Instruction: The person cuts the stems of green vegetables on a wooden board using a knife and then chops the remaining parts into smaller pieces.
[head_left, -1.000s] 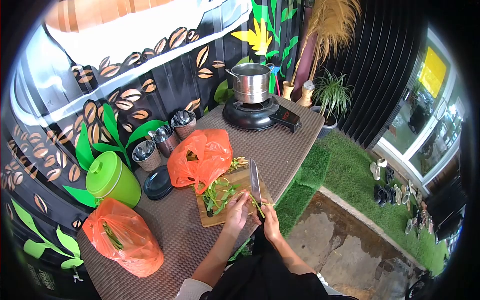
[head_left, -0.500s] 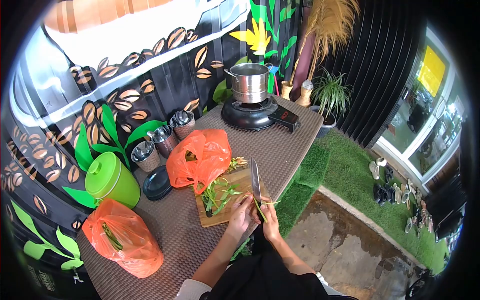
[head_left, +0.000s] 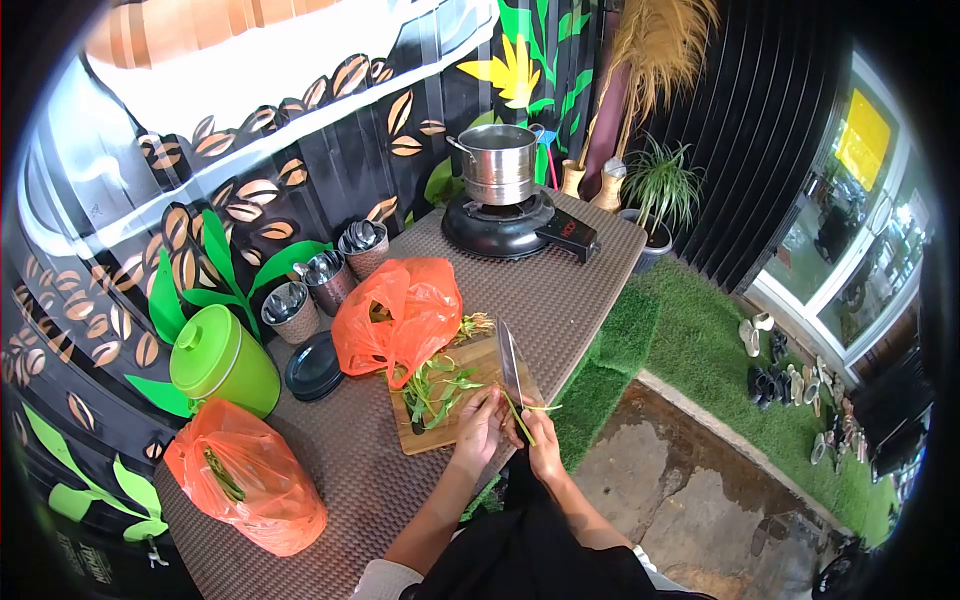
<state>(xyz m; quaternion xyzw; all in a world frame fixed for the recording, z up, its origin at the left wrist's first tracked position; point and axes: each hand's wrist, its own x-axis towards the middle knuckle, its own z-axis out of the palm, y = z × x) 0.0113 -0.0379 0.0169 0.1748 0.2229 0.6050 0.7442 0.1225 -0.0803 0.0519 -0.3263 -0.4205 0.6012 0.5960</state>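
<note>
My right hand (head_left: 542, 446) is closed around a knife (head_left: 508, 362), its blade pointing up and away over the board's right side. A thin green stem (head_left: 516, 408) runs by the blade near my right fingers. My left hand (head_left: 480, 428) is beside it, thumb and fingers pinched together at the upper end of that stem. Beneath and beyond my hands lies a wooden cutting board (head_left: 421, 441) with cut leafy greens (head_left: 432, 392) on its left part. Stems with roots (head_left: 474, 326) lie at the board's far edge, next to an orange plastic bag (head_left: 400, 310).
On the woven-pattern table (head_left: 350, 470) stand another orange bag (head_left: 250, 485), a lidded green bucket (head_left: 225, 360), black plates (head_left: 313, 365) and several cutlery cups (head_left: 328, 282). A steel pot (head_left: 498, 165) sits on a portable gas stove (head_left: 495, 225) at the far end.
The knife blade has tilted slightly to the left and lower. My hands stay close together in nearly the same place; the board and bags have not moved.
</note>
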